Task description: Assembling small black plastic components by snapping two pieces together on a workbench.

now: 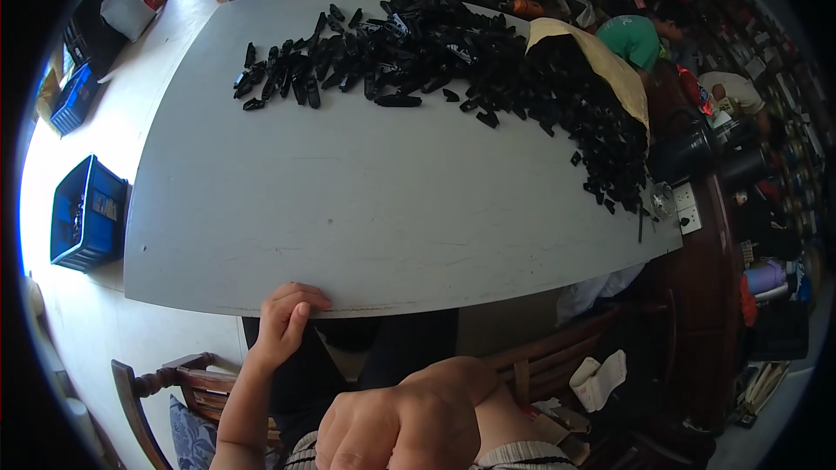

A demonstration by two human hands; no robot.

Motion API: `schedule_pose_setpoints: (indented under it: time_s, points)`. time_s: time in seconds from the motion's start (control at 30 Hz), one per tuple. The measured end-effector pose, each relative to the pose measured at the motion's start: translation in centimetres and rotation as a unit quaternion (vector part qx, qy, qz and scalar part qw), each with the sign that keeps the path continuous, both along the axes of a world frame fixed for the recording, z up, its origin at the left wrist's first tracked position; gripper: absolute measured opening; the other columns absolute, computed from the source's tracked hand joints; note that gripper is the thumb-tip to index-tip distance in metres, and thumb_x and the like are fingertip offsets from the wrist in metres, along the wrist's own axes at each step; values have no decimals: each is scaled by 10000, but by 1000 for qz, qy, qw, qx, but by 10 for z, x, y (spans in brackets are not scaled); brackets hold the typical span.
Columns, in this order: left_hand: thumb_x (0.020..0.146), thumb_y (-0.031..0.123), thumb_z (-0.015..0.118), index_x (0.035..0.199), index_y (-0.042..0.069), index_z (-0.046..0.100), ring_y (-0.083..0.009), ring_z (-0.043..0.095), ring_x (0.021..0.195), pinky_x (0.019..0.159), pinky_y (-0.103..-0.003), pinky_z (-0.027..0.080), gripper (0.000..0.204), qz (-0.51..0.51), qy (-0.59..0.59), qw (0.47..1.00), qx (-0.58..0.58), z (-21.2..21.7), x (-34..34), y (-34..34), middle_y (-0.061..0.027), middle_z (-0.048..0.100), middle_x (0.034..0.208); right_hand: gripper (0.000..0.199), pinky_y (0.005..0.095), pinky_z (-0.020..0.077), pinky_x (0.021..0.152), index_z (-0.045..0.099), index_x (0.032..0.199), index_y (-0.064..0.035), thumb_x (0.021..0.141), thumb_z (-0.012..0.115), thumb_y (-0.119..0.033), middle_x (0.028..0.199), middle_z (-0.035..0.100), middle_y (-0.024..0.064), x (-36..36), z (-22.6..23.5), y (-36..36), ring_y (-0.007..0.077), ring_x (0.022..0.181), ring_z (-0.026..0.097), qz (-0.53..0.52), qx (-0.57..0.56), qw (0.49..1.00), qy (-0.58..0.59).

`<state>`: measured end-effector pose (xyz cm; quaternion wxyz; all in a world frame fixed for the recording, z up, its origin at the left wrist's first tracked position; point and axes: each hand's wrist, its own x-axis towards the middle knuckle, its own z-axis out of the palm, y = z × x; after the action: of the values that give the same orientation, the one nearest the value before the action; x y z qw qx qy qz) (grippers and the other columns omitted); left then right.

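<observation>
My left hand [289,313] rests at the near edge of the grey table [348,200]. Its fingers lie over the tabletop edge with the thumb apart, and nothing shows in it. My right hand [401,426] is raised close to the camera at the lower middle, its fingers bent into a fist. Its fingertips are hidden, so I cannot see whether it holds anything. Far across the table spreads a heap of small glossy black plastic pieces [409,43], reaching down the right side. A yellowish sack [601,61] with a black inside lies open at the heap's right.
A blue crate [87,213] with things in it stands on the floor left of the table. At the table's right corner are a white power socket [687,207] and a clear object [663,198]. Wooden chairs [187,374] flank me. A person in green [631,39] is beyond the sack.
</observation>
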<state>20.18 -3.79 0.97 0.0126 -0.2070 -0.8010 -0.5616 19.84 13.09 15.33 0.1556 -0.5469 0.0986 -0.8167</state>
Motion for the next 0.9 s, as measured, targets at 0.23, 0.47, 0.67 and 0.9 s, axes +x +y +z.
schedule_pose_setpoints:
  time_s: [0.23, 0.47, 0.67, 0.9]
  points:
    - [955, 192, 460, 846, -6, 665, -284, 614, 811, 752, -348, 470, 305, 5, -3, 1000, 0, 0, -1, 0, -130, 661, 860, 157, 333, 546, 588, 648, 998, 32, 937, 552, -77, 962, 651, 271, -5, -7, 3, 331, 751, 668, 10, 7, 1000, 26]
    - [867, 71, 579, 897, -15, 633, -323, 612, 816, 758, -365, 485, 106, -33, -55, 996, -68, 27, -40, 4, -146, 636, 864, 195, 333, 480, 835, 623, 1019, -66, 843, 623, -150, 1107, 613, 125, -60, -61, 69, 220, 993, 603, -328, 380, 865, 9]
    - [810, 79, 637, 1115, 62, 571, -343, 502, 1118, 952, -421, 422, 313, -55, 191, 961, -192, 19, -164, 58, -157, 529, 1207, 315, 370, 452, 890, 612, 1134, -69, 838, 641, -173, 1137, 589, 83, -189, -151, 159, 242, 1055, 545, -669, 548, 499, -59]
    - [757, 259, 731, 1299, 130, 491, -357, 358, 1298, 1047, -476, 339, 607, 44, 331, 899, -283, 5, -314, 148, -152, 403, 1390, 502, 534, 346, 1010, 535, 1308, -213, 851, 653, -381, 1393, 415, 119, -303, -161, 220, 351, 1297, 361, -759, 622, 189, 28]
